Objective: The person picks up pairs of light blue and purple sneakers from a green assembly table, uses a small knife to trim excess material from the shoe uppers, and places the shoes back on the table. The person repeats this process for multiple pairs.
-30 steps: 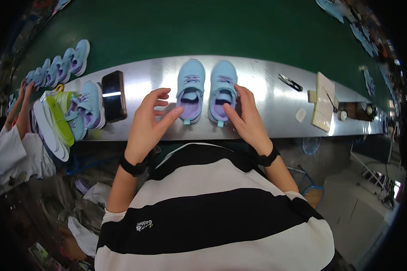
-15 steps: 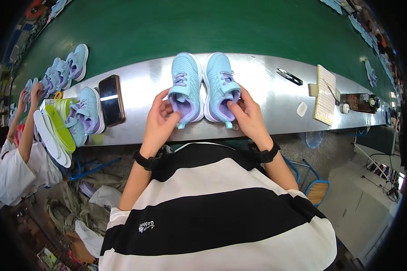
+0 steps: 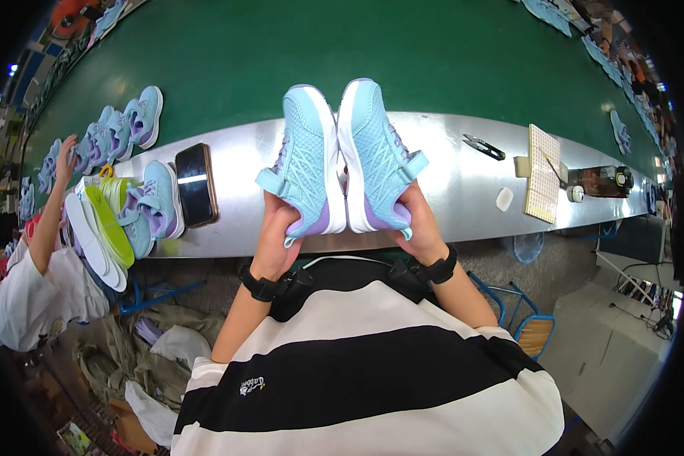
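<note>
Two light-blue sneakers with white soles and purple heels are in my hands, soles side by side and toes pointing away from me. My left hand (image 3: 277,232) grips the left sneaker (image 3: 304,156) at its heel opening, with the fingers mostly hidden behind and inside it. On the other side, my right hand (image 3: 419,220) holds the right sneaker (image 3: 368,144) the same way. Both sneakers are tipped outward, so their inner side walls and straps show. They are held over the metal ledge (image 3: 243,171).
Left on the ledge are a phone (image 3: 196,185), another blue sneaker (image 3: 162,199) and white and green insoles (image 3: 108,226). Right lie thread snips (image 3: 484,147), a white piece (image 3: 504,199), a notepad (image 3: 542,175) and a dark bottle (image 3: 604,182). A co-worker's arm (image 3: 49,220) reaches toward sneakers at far left.
Both sneakers have been lifted and turned outward, from openings facing up to side walls facing up. My hands have shifted from the collars to under the heels.
</note>
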### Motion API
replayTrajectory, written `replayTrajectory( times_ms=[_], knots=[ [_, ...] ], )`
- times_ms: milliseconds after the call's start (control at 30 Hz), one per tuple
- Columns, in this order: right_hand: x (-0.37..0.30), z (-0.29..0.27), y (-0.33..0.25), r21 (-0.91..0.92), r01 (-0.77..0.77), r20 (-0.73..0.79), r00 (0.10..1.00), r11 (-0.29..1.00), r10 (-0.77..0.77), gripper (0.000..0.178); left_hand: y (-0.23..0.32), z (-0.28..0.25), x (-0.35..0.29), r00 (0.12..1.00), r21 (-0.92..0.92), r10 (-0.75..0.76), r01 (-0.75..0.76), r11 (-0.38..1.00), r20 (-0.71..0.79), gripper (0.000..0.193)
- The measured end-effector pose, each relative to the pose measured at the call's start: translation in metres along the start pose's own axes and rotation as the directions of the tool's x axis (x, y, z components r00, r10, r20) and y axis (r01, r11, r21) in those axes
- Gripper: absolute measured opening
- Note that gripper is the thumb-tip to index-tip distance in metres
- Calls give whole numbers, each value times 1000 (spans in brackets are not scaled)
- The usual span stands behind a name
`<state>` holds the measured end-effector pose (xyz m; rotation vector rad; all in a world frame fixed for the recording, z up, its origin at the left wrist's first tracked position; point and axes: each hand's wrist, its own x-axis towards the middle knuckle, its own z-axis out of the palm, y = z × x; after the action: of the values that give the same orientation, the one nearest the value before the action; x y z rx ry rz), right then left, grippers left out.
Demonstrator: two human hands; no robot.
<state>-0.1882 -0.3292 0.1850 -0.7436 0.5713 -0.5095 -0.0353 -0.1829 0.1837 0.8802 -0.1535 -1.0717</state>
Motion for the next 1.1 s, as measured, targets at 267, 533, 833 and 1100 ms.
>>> replayTrajectory(
  times_ms=[267,533,833,1100],
  knots=[
    [3,-9,-11,-844,537,423,689,21,-589,70,12,8,-9,678,893,639,-449,-32,363,58],
    [0,-18,-17,-930,329,267,912,163,-312,69,16,-22,-5,946,923,301,-220,317,122,64],
    [19,-26,-27,-541,-64,73,990,838,123,61,26,-22,15,990,568,47,36,822,-132,51],
    [19,21,-10,50,-90,88,992,995,85,51,24,16,5,978,-44,-119,113,993,-171,46]
  ],
)
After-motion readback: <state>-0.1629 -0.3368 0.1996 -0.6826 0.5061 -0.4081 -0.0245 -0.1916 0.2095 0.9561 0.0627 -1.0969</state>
